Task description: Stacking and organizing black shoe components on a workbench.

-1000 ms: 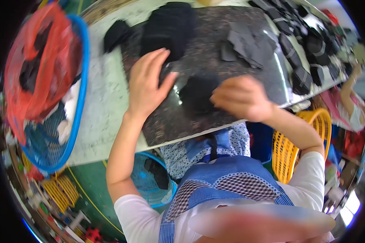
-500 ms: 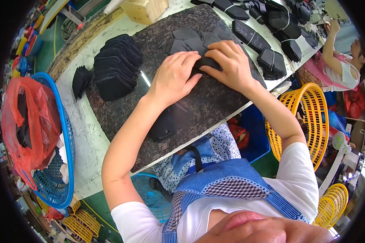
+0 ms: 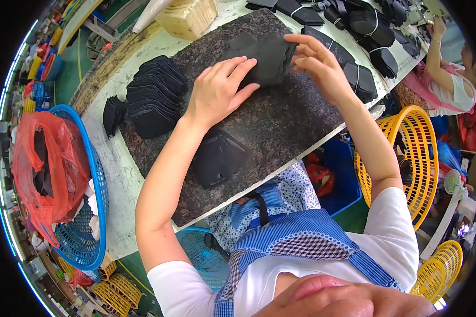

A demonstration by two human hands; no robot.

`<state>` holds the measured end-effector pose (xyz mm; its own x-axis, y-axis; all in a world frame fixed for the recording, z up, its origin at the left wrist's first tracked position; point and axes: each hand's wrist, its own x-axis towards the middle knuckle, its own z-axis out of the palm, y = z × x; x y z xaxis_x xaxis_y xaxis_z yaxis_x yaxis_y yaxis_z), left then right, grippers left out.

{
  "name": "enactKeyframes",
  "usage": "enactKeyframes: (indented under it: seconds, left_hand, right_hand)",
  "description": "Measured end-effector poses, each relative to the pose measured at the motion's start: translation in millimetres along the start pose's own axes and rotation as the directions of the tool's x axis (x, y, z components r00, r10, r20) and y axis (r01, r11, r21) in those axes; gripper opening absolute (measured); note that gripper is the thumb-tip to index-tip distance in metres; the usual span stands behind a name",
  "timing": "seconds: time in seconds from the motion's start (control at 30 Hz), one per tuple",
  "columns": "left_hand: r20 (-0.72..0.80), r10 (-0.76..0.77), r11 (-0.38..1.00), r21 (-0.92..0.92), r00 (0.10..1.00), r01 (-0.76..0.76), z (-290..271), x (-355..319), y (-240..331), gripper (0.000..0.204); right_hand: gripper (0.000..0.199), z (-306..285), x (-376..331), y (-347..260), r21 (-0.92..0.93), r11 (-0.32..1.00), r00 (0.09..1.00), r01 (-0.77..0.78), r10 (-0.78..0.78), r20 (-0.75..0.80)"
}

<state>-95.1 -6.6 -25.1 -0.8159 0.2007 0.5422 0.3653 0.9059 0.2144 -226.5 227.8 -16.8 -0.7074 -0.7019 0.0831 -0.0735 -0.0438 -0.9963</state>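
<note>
Here both hands, left hand flat and right hand pinching, hold the black piece lying crosswise.

A blue plastic basket stands at the left edge of the worktable, holding a red plastic bag. A yellow basket stands on the right beneath the table edge, another smaller yellow basket lower right. A wooden block lies at the far end of the dark granite slab. A co-worker's arm shows top right
</note>
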Motion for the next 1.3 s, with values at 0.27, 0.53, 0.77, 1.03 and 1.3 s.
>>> enactKeyframes:
  seconds: [0.27,0.53,0.77,1.03,1.3]
  left_hand:
    - [-0.178,-0.502,0.780,-0.516,0.846,0.355,-23,21,26,0.026]
    - [0.530,-0.673,0.092,-0.632,0.516,0.769,-5,-3,-9,0.035]
    - [0.225,-0.105,0.981,-0.136,0.969,0.138,-20,-18,21,0.062]
    - [0.264,-0.183,0.963,-0.148,0.947,0.227,-8,-29,17,0.061]
    - [0.191,-0.308,0.746,-0.560,0.932,0.361,-37,-22,48,0.055]
  right_hand:
    - [0.038,-1,11,-42,-0.400,0.903,0.964,0.158,-0.229,-0.136]
    - [0.040,-11,24,16,-0.553,0.818,0.967,0.158,-0.240,-0.080]
    - [0.043,34,-34,-4,-0.832,0.388,0.883,0.397,-0.409,0.231]
    - [0.016,33,-39,-9,-0.501,0.823,0.957,0.268,-0.289,0.036]
    - [0.015,50,-39,-34,-0.254,0.946,0.976,0.202,-0.217,-0.031]
